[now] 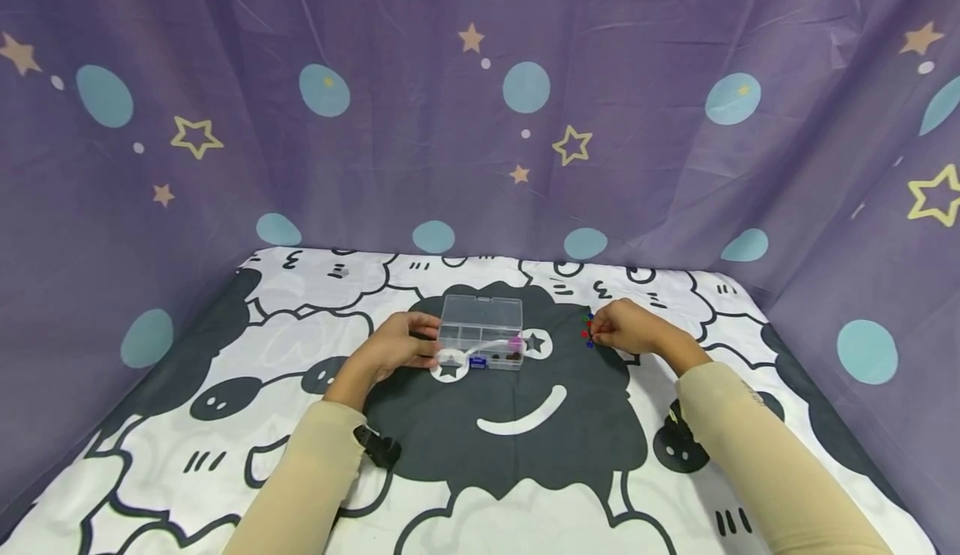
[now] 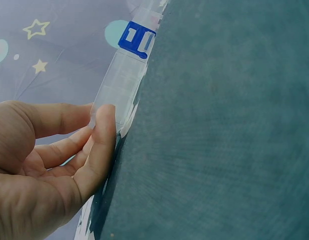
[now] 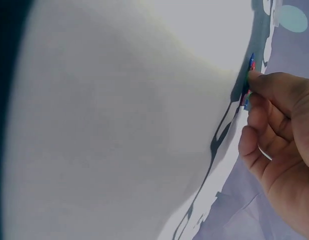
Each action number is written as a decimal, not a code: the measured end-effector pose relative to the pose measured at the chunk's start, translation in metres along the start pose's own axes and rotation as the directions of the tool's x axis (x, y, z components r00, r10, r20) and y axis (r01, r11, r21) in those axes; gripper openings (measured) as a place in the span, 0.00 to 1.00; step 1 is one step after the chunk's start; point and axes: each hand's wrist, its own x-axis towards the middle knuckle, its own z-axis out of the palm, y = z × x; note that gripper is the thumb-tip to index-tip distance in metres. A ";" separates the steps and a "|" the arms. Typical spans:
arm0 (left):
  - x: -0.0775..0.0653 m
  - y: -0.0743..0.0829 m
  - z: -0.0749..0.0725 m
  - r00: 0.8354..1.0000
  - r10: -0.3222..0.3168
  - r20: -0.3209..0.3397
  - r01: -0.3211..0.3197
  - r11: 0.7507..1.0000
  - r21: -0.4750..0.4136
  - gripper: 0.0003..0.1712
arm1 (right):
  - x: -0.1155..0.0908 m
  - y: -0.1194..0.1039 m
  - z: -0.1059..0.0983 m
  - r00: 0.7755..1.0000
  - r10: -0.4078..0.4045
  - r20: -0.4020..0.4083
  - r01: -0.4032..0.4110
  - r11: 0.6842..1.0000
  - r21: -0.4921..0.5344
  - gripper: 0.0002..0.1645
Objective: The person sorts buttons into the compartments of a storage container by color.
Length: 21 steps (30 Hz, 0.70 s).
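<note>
The left hand (image 1: 396, 345) is gripping a clear compartment box (image 1: 481, 312) while the right hand (image 1: 628, 327) is touching small multicolored pieces (image 1: 585, 334), its hold impossible to tell.

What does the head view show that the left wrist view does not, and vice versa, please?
Only the head view shows the right hand at the small coloured pieces, both sleeves, and the white smile printed on the cloth.

Only the left wrist view shows, close up, the slots in the blue latch.

Both show the left hand holding the edge of the clear box, the latch on that box, some dark cloth and the purple curtain with printed stars.
</note>
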 end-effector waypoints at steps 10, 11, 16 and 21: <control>0.000 0.001 -0.001 1.000 0.002 0.001 -0.002 1.000 0.002 0.29 | 0.001 -0.006 -0.005 0.998 -0.019 0.061 0.021 0.999 -0.029 0.05; 0.000 0.000 -0.001 1.000 0.003 0.003 -0.003 1.000 0.003 0.29 | 0.000 -0.006 -0.005 0.998 -0.017 0.066 0.019 0.999 -0.029 0.05; 0.000 0.000 0.000 1.000 0.007 0.011 -0.007 1.000 0.011 0.28 | -0.003 -0.005 -0.004 0.997 -0.017 0.077 0.018 1.000 -0.011 0.07; -0.001 0.000 0.000 1.000 -0.001 0.003 0.001 1.000 0.004 0.28 | -0.003 -0.005 -0.002 0.997 -0.030 0.064 0.030 1.000 -0.003 0.09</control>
